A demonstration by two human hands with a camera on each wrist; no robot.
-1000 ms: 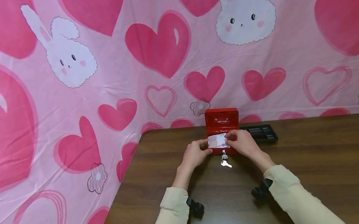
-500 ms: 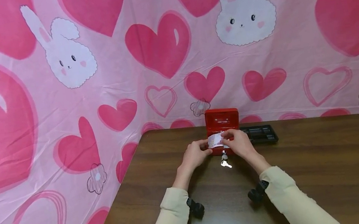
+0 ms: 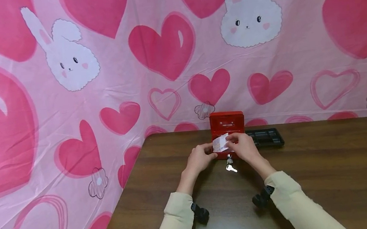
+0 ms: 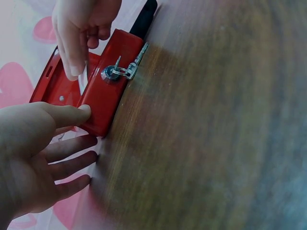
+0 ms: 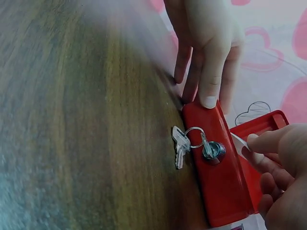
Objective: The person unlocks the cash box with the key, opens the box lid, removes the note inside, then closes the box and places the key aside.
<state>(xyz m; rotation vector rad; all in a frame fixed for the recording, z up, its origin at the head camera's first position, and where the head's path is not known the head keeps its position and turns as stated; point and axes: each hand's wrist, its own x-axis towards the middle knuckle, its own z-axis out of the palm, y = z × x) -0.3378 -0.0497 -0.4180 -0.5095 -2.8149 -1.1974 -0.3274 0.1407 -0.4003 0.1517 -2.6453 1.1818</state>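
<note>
Red and open, the box (image 3: 218, 123) stood at twelve o'clock from the wrists on my remote feed. The left hand (image 3: 199, 159), fingers apart, pressed a thumb on its front edge. The right hand (image 3: 244, 147), nearer, pinched the paper note (image 3: 220, 143), which sat in the box's mouth at nine o'clock from those fingertips, long axis eight to two. One second earlier, it had lain flatter, the right hand farther toward three.

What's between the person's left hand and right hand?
In the head view, a piece of paper is between the left hand and the right hand, which pinches it at the open red box.
</note>
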